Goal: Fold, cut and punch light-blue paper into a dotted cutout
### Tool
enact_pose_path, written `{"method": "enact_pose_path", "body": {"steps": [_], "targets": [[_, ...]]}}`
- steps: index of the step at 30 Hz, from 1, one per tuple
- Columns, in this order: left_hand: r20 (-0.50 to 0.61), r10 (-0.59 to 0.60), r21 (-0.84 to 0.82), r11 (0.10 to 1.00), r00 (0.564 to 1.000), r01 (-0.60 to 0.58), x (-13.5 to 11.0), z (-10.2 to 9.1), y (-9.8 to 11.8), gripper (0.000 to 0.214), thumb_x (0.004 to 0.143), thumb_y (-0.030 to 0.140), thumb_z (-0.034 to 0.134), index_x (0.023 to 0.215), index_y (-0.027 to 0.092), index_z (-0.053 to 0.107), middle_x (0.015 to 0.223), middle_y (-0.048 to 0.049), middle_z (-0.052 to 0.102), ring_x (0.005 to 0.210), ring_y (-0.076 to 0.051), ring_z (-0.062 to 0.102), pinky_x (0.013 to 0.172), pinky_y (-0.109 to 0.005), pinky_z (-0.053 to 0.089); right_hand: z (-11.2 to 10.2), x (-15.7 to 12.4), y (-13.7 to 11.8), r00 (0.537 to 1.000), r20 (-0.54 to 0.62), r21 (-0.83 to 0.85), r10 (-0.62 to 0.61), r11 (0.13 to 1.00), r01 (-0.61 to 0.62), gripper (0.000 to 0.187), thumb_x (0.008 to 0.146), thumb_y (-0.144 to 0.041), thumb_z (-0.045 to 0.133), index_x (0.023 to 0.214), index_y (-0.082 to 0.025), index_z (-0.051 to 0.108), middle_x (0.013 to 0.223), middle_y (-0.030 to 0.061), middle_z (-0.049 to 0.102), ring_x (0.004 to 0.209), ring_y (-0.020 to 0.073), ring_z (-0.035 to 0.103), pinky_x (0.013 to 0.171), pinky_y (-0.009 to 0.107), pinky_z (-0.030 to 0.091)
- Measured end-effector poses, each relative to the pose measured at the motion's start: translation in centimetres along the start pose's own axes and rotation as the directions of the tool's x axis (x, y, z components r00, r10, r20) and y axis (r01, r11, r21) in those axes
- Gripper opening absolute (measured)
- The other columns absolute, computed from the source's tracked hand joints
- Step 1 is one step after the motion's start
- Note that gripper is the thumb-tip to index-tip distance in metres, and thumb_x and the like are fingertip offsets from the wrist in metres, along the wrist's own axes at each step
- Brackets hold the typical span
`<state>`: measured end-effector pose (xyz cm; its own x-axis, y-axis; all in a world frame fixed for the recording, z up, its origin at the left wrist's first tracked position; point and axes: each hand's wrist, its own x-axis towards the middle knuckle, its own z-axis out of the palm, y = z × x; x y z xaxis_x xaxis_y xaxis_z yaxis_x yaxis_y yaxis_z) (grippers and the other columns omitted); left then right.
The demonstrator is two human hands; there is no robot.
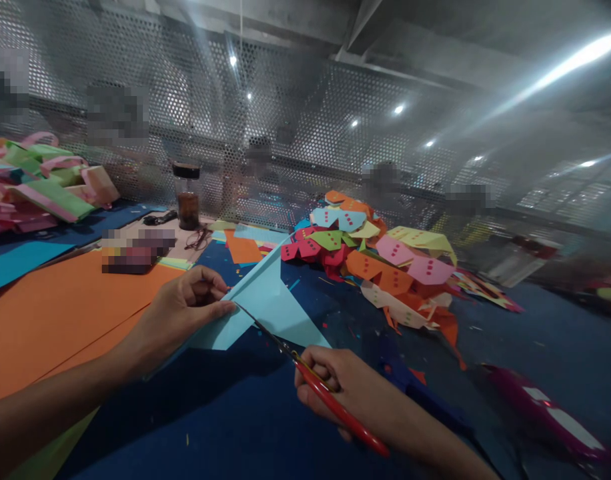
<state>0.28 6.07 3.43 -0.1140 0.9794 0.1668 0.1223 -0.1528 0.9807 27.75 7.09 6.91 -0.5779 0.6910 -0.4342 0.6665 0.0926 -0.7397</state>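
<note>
Far left, a heap of pink and green paper [55, 190] sits on the desk [160, 427], with orange sheets [70, 313] nearer me and a dark-lidded jar [187, 200] behind. The left hand [185, 300] pinches the folded blue paper [295, 317] between thumb and fingers, over the desk's middle. The scissors [325, 397] reach across it, blades pointing at that thumb, their red handles gripped in the right hand [343, 377]. Beyond lie colourful cutouts [395, 280]; rightmost, I see something magenta [515, 387].
</note>
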Motion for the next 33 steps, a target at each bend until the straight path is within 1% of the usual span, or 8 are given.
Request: {"method": "enact_pose_path", "body": {"steps": [7,12,18,26,29,33], "targets": [[-0.011,0.004,0.012,1.000,1.000,-0.004,-0.11,0.05,0.15,0.030,0.074,0.037,0.081,0.087,0.020,0.059,0.074,0.0017,0.066,0.066,-0.013,0.062,0.056,-0.022,0.044,0.00,0.01,-0.11,1.000,0.010,0.052,0.027,0.998,-0.028,0.013,0.086,-0.027,0.064,0.085,-0.019,0.055,0.068,-0.0061,0.051,0.053,0.0048,0.042,0.051,0.018,0.036],[-0.012,0.002,-0.008,1.000,1.000,-0.003,-0.03,0.02,-0.01,0.032,0.073,0.037,0.083,0.086,0.021,0.059,0.074,0.0021,0.066,0.066,-0.012,0.061,0.056,-0.022,0.045,0.08,0.10,0.02,1.000,0.011,0.068,0.012,0.998,-0.013,0.011,0.087,-0.025,0.063,0.084,-0.018,0.054,0.067,-0.0057,0.051,0.051,0.0043,0.042,0.049,0.017,0.037],[-0.002,0.000,-0.005,1.000,1.000,0.000,-0.01,-0.02,-0.11,0.032,0.074,0.037,0.082,0.088,0.020,0.059,0.075,0.0031,0.065,0.067,-0.010,0.061,0.058,-0.020,0.043,0.08,0.10,-0.13,0.999,0.005,0.066,0.032,0.997,-0.032,0.008,0.087,-0.020,0.062,0.085,-0.017,0.054,0.066,-0.0064,0.051,0.049,0.0030,0.043,0.047,0.015,0.037],[0.002,-0.010,-0.009,1.000,1.000,0.010,-0.04,-0.11,-0.15,0.035,0.074,0.038,0.084,0.089,0.020,0.058,0.076,0.0035,0.064,0.069,-0.011,0.061,0.059,-0.021,0.044,0.23,-0.10,-0.20,0.998,0.018,0.129,0.056,0.990,-0.058,0.009,0.086,-0.022,0.061,0.084,-0.018,0.054,0.067,-0.0051,0.053,0.049,0.0036,0.045,0.042,0.012,0.038],[0.000,-0.015,-0.012,1.000,1.000,0.015,0.04,-0.09,-0.17,0.036,0.072,0.038,0.085,0.089,0.020,0.058,0.076,0.0038,0.064,0.069,-0.010,0.061,0.060,-0.020,0.044,0.28,-0.05,-0.18,0.999,0.014,0.140,0.050,0.989,-0.052,0.009,0.086,-0.023,0.062,0.084,-0.018,0.054,0.067,-0.0049,0.053,0.048,0.0036,0.045,0.040,0.012,0.039],[-0.002,-0.021,-0.003,1.000,1.000,0.021,0.05,-0.06,0.01,0.037,0.071,0.038,0.086,0.088,0.020,0.059,0.076,0.0034,0.065,0.068,-0.011,0.061,0.059,-0.020,0.043,0.36,0.06,-0.14,0.997,0.004,0.133,0.082,0.988,-0.081,0.009,0.085,-0.023,0.061,0.084,-0.018,0.054,0.067,-0.0053,0.053,0.047,0.0036,0.046,0.039,0.012,0.041]]}}
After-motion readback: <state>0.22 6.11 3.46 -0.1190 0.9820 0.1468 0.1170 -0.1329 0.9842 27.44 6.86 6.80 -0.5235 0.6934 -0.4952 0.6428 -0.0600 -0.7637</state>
